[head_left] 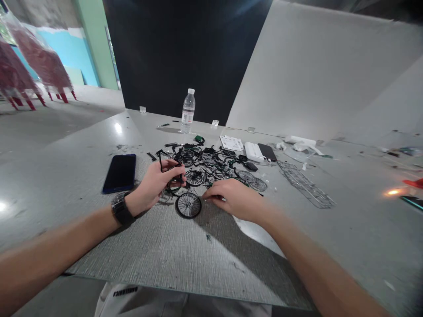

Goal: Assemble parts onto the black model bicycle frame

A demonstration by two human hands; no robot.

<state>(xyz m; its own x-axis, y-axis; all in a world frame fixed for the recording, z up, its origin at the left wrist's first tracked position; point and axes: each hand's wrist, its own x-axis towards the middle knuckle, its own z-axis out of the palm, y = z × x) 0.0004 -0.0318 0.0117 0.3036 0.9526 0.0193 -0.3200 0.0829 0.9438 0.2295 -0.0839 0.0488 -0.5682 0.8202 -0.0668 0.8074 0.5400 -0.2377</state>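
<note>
My left hand point(155, 180) wears a dark wristwatch point(121, 208) and is closed around a black model bicycle frame point(161, 160), partly hidden by the fingers. Just below those fingers is a small spoked wheel point(188, 205) with a black tyre; whether it is joined to the frame I cannot tell. To the wheel's right, my right hand point(236, 198) has its thumb and fingers drawn together low over the table, and what they pinch is too small to name. Beyond both hands lies a pile of model bicycle parts point(208, 165), including another wheel point(194, 178).
A phone point(119, 173) lies to the left on the table point(148, 255). Behind the parts stand a water bottle point(188, 112) and a printed sheet point(231, 143). Further right are a white power bank point(254, 152), a grey parts sprue point(306, 185) and crumpled white paper point(304, 145).
</note>
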